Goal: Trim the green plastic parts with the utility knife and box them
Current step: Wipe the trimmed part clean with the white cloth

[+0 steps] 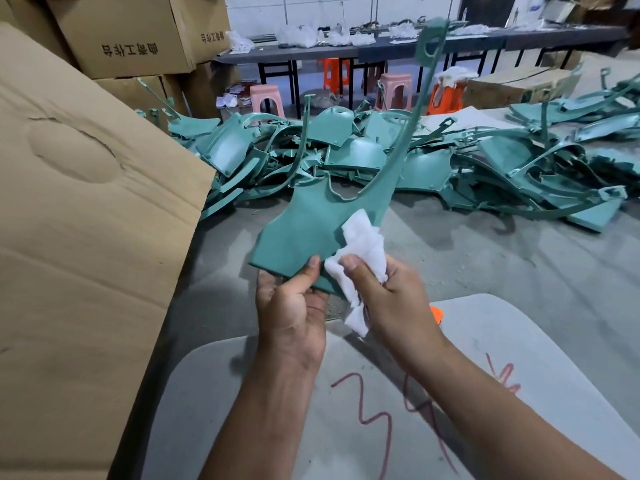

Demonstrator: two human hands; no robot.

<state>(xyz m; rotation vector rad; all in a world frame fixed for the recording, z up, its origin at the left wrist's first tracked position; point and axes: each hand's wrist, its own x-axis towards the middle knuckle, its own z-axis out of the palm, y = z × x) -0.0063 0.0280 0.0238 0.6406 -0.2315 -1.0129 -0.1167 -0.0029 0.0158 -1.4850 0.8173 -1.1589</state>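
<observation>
Two hands, left (294, 306) and right (391, 299), hold one green part (304, 230), one white cloth (363, 247).

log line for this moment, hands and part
left hand: holds flat green plastic part | right hand: pinches crumpled white cloth on it | knife: unseen

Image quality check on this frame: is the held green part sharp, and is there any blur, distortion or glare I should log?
Head view: the held green part, white cloth and both hands, left hand and right hand, are sharp; the part's raised tip at the top is motion-blurred; wide-angle lens bends the cardboard box and far table; lighting is soft and even, shadows faint, no glare.
</observation>
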